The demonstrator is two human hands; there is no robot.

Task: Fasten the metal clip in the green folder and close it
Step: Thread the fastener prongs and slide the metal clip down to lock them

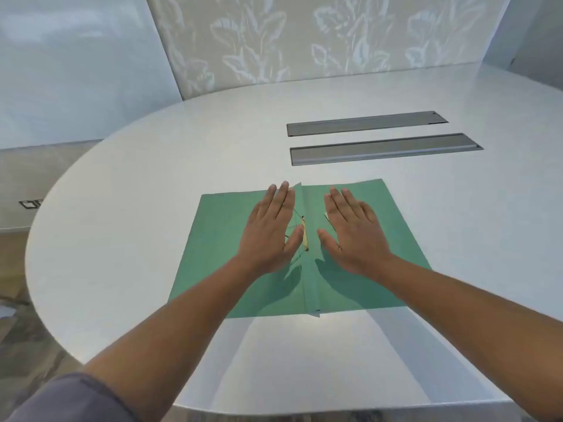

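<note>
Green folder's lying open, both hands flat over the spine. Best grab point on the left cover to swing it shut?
Probably the left cover's outer long edge: the green folder lies open and flat on the table, so that edge is free, farthest from the spine. Come from the left with the left hand, fingertips sliding under, thumb on top. First fasten the metal clip; the right hand can steady the other cover.

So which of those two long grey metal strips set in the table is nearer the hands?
The nearer grey metal strip, which lies closer to the open green folder; the other strip sits behind it, nearer the wall.
</note>
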